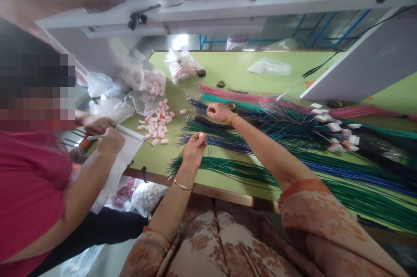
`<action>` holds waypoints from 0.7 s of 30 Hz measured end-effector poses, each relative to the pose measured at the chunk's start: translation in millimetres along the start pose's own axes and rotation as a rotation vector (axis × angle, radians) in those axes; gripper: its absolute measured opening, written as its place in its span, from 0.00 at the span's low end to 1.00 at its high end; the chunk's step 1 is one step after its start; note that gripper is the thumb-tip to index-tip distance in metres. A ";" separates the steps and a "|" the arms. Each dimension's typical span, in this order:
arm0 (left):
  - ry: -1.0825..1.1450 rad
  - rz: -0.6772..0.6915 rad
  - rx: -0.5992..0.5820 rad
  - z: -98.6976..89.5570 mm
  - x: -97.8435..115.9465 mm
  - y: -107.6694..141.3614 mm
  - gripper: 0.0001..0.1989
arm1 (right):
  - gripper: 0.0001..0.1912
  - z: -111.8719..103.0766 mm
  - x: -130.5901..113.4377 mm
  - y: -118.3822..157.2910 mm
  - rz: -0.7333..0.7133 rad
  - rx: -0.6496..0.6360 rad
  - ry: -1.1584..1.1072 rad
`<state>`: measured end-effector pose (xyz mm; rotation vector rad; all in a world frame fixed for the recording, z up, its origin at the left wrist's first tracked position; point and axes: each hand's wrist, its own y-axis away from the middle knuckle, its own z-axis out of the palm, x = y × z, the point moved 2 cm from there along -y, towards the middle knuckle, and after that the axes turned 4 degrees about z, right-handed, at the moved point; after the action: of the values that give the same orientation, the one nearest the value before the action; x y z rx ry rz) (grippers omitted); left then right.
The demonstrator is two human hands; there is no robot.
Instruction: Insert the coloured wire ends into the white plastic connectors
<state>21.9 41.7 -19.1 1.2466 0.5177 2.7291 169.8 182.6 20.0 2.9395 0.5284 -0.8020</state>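
Note:
My left hand [193, 151] pinches a small white and orange connector housing [202, 135] between thumb and fingertips. A thin loose wire [209, 155] curves down beside that hand. Farther from me, my right hand [219, 112] is closed with its fingers pressed together above the ends of the dark wire bundles [224, 123]; whatever those fingers hold is hidden. Blue wires [228, 141] and green wires [234, 168] lie on the green table [153, 160] around my left hand. A pile of similar loose connector housings [159, 121] lies to the left.
At left, a person in a red top [32, 190] writes on a paper pad [130, 138]. Bags of housings [180, 67] stand behind the pile. Tape rolls [221, 84], pink wires [228, 92] and wired white connectors [335, 127] lie farther back and right. A shelf [208, 10] crosses the back.

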 end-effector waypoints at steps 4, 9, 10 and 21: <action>-0.001 0.012 -0.002 -0.4 -1.0 -0.3 0.11 | 0.09 -5.1 -16.6 -9.8 -0.019 -0.050 -0.203; -0.006 0.026 -0.003 -0.2 -2.8 -0.9 0.13 | 0.07 -9.5 -39.5 -11.7 -0.118 -0.011 -0.395; -0.005 0.027 -0.003 -0.2 -3.1 -0.8 0.13 | 0.06 -9.0 -42.9 -10.0 -0.125 -0.004 -0.410; 0.071 0.029 -0.058 6.0 -1.3 4.9 0.14 | 0.09 -17.6 -51.4 63.4 -0.120 0.087 -0.646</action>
<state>27.6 38.4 -14.7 1.1563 0.4263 2.7997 158.1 109.3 58.3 2.5021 0.6158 -1.7210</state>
